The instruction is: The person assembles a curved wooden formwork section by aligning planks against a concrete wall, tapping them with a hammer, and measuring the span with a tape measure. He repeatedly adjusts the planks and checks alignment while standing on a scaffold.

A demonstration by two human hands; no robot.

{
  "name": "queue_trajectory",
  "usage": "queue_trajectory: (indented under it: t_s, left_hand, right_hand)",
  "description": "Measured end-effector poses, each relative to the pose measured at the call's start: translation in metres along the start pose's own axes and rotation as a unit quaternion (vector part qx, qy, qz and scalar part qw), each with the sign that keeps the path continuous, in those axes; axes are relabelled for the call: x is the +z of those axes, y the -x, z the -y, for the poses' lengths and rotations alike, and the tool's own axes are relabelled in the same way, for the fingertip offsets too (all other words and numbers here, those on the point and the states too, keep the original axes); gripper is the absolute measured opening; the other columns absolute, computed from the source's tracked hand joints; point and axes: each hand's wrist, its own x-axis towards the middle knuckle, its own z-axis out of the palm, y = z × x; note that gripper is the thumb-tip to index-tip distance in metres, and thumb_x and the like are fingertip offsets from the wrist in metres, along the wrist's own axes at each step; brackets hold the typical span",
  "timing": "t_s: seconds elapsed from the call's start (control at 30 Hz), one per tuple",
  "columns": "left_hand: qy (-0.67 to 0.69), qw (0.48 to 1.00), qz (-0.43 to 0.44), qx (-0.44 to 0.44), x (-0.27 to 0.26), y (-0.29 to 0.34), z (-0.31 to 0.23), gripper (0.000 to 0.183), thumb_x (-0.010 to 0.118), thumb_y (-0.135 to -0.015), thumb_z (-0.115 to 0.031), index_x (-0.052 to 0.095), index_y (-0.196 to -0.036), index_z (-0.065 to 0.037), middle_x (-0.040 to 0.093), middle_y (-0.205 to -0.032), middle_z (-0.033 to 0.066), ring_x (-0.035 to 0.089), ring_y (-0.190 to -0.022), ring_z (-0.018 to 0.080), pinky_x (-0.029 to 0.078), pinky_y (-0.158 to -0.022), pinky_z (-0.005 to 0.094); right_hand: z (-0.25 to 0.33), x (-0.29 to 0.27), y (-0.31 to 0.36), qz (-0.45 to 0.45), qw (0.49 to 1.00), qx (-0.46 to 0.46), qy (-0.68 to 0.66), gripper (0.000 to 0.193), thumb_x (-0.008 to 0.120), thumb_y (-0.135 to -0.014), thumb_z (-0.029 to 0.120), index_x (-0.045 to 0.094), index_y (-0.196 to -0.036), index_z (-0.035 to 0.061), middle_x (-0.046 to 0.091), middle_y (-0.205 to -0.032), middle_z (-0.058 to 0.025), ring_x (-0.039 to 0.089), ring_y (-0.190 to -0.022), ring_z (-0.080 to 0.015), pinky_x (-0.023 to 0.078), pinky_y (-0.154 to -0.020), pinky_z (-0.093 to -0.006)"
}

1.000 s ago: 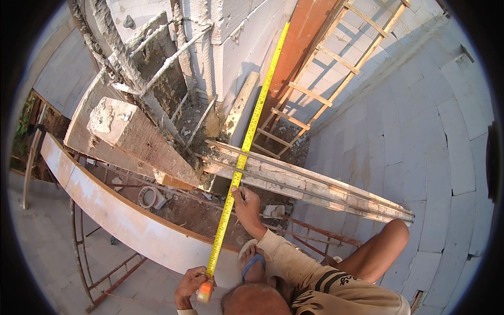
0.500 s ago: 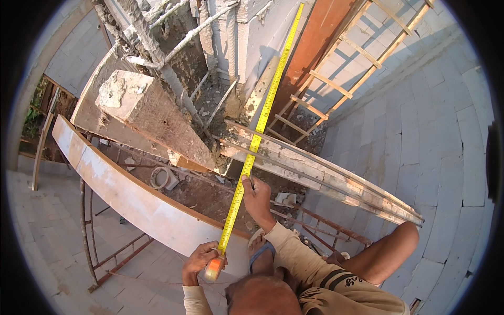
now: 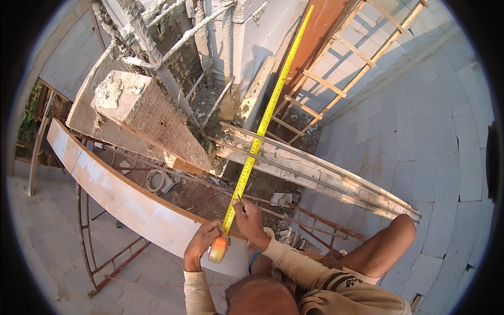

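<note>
My left hand is closed round the orange and yellow case of a tape measure. Its long yellow blade runs away from me, over a concrete beam with two steel bars, toward a reddish-brown board. Close in front of the case, my right hand is at the blade's right edge, fingers pinched together. A thin dark pencil-like stick shows at its fingertips, its tip at the blade; most of it is hidden by the fingers.
A wooden ladder leans at the far right beside the reddish-brown board. The beam crosses ahead. Left of it are a rough timber block, mortar-caked rebar and a long pale board above rusty scaffold bars.
My right hand has slid down the blade toward me, close to my left hand. The left hand with the case has risen slightly, and the far end of the blade has swung a little right.
</note>
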Motion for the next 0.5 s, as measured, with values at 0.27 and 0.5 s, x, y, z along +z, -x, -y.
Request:
queue_trajectory:
  t_s: [0.27,0.5]
  left_hand:
    - [0.052,0.998,0.024,-0.038,-0.026,0.067,0.070,0.014,0.057,-0.098,-0.007,0.065,-0.104,0.003,0.074,-0.085,0.0196,0.074,-0.071,0.0252,0.062,-0.067,0.0374]
    - [-0.019,1.000,-0.011,0.006,-0.020,0.039,0.045,0.015,0.057,-0.101,-0.006,0.068,-0.100,0.004,0.074,-0.084,0.0156,0.074,-0.070,0.0220,0.062,-0.065,0.0348]
  right_hand:
    - [0.002,-0.011,-0.088,-0.098,0.995,-0.007,-0.001,0.040,0.062,-0.108,0.029,0.066,-0.088,-0.0053,0.056,-0.064,-0.0166,0.048,-0.060,-0.0189,0.042,-0.059,-0.0428]
    - [-0.004,0.005,-0.017,-0.030,0.999,-0.005,-0.046,0.039,0.063,-0.108,0.032,0.069,-0.093,-0.0037,0.057,-0.065,-0.0167,0.053,-0.059,-0.0200,0.043,-0.059,-0.0425]
